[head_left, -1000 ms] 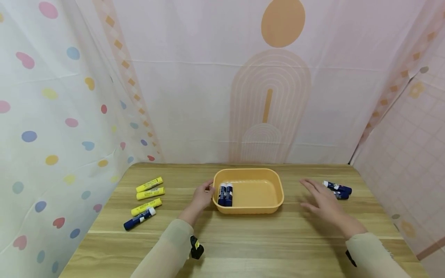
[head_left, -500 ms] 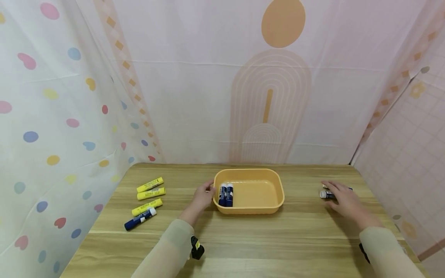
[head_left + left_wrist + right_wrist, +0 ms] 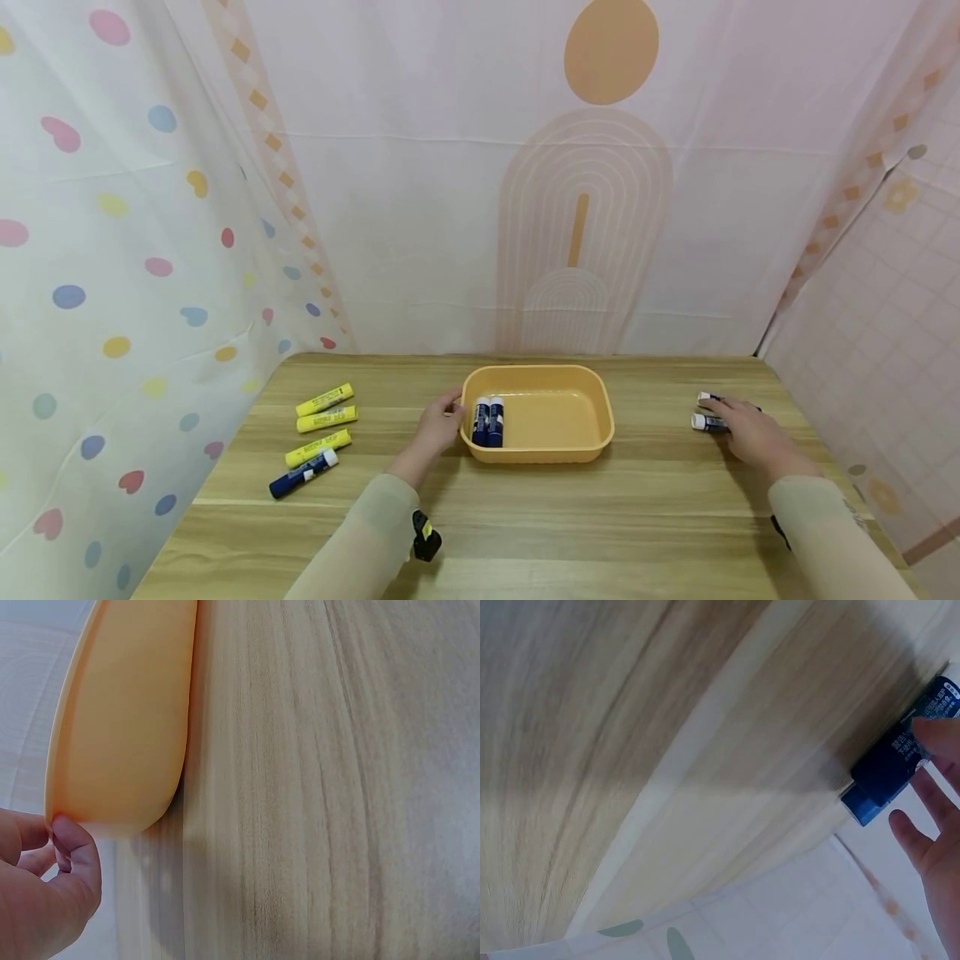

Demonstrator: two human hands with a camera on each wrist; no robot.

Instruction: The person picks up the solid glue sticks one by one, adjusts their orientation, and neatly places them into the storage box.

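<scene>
My left hand [image 3: 437, 427] pinches the left rim of a yellow-orange plastic tray [image 3: 536, 455], thumb on one side and fingers on the other in the left wrist view. Two dark blue glue sticks [image 3: 488, 423] with white caps stand side by side in the tray's left end. At the right of the table, my right hand [image 3: 756, 435] holds the nearer blue glue stick [image 3: 891, 757] between thumb and fingers. Just behind it lies another blue glue stick [image 3: 705, 398], mostly covered by the hand.
On the left of the wooden table [image 3: 570, 525] lie three yellow glue sticks [image 3: 318, 447] and, nearest me, one blue glue stick [image 3: 303, 473]. A patterned curtain [image 3: 420, 208] hangs along the table's back and sides.
My right hand has moved right, away from the tray side, and come down over the two blue glue sticks, taking hold of the nearer one. The left hand stays at the tray.
</scene>
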